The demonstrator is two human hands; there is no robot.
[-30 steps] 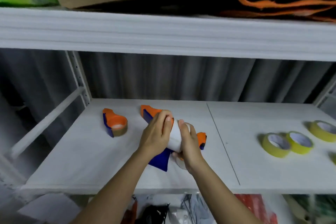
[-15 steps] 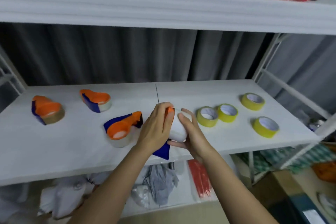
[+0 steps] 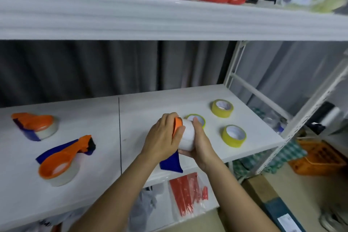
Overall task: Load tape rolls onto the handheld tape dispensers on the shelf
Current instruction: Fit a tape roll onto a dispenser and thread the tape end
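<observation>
I hold an orange and blue tape dispenser [image 3: 171,163] over the white shelf [image 3: 143,107]. My left hand [image 3: 162,137] is wrapped over its orange top. My right hand [image 3: 199,140] cups a pale tape roll [image 3: 187,135] that sits against the dispenser. Two loaded dispensers lie on the shelf to the left, one near the front [image 3: 62,160] and one further back [image 3: 35,125]. Three yellow tape rolls lie to the right: one just behind my hands [image 3: 196,118], one at the back [image 3: 222,107], one nearer the front [image 3: 234,135].
An upper shelf [image 3: 169,19] hangs overhead with bags and red items on it. White shelf posts [image 3: 312,103] rise at the right. Below are plastic bags, a red packet [image 3: 186,194], a cardboard box and an orange basket [image 3: 318,158].
My view has swung right, so the yellow rolls and the right shelf post have come into sight. Both hands have kept hold of the dispenser and the pale roll.
</observation>
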